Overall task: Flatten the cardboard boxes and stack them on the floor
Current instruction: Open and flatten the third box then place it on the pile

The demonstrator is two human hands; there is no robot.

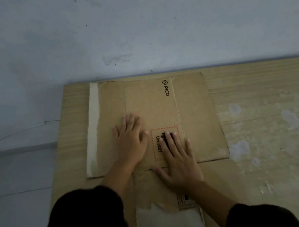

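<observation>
A flattened brown cardboard box printed "PICO" lies flat on a wooden surface, its far edge near the wall. Pale tape runs along its left edge. My left hand rests palm down on the box's middle, fingers spread. My right hand presses palm down over a red dashed label, its heel over the box's near edge. Under that near edge, another flat piece of cardboard with torn white paper and a printed label reaches toward me. Both hands hold nothing.
A grey-white wall stands right behind the wooden surface. Grey floor lies to the left, below the surface's left edge. The wood on the right has pale worn patches. My dark sleeves fill the bottom of the view.
</observation>
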